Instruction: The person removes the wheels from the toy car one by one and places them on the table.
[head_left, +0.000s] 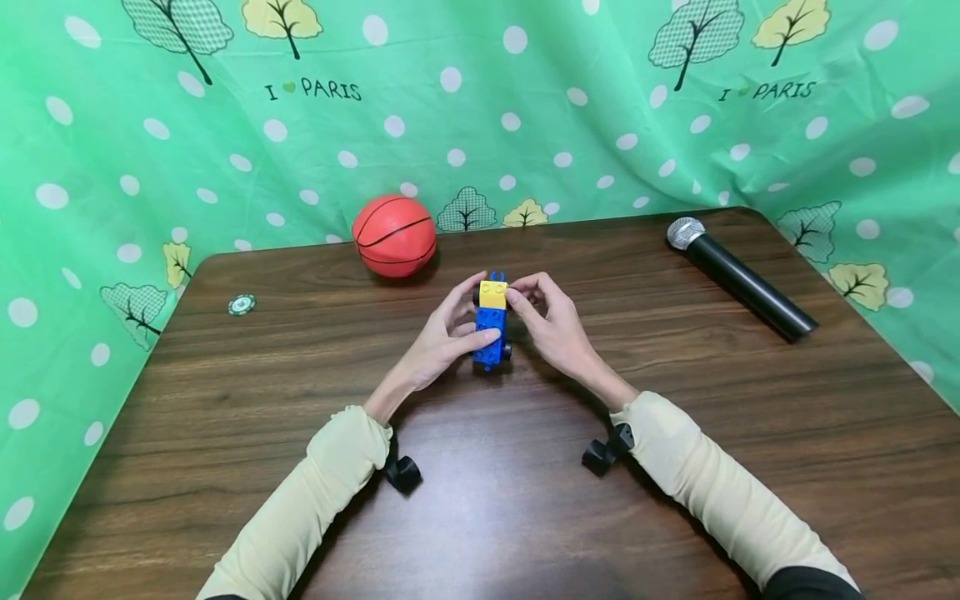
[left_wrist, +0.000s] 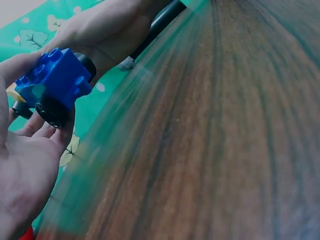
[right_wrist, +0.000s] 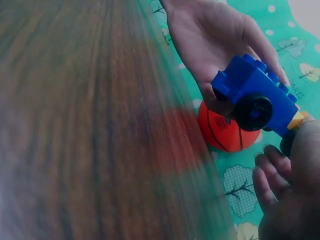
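Note:
A blue toy-brick car (head_left: 489, 325) with black wheels and a yellow brick (head_left: 492, 294) at its far end is held up between both hands. My left hand (head_left: 438, 350) grips it from the left, thumb laid across the blue studs and fingers underneath. From the other side my right hand (head_left: 553, 327) pinches the yellow end with thumb and index finger. In the right wrist view the car's side wheel (right_wrist: 253, 111) faces the camera, and the right thumb covers part of the yellow brick (right_wrist: 297, 120). In the left wrist view the blue rear (left_wrist: 62, 75) shows.
A red toy basketball (head_left: 394, 236) sits at the back edge of the brown wooden table (head_left: 487, 500). To the right lies a black microphone (head_left: 738, 279) with a silver head. A poker chip (head_left: 242, 304) lies at the left. Behind hangs a green dotted curtain (head_left: 480, 108).

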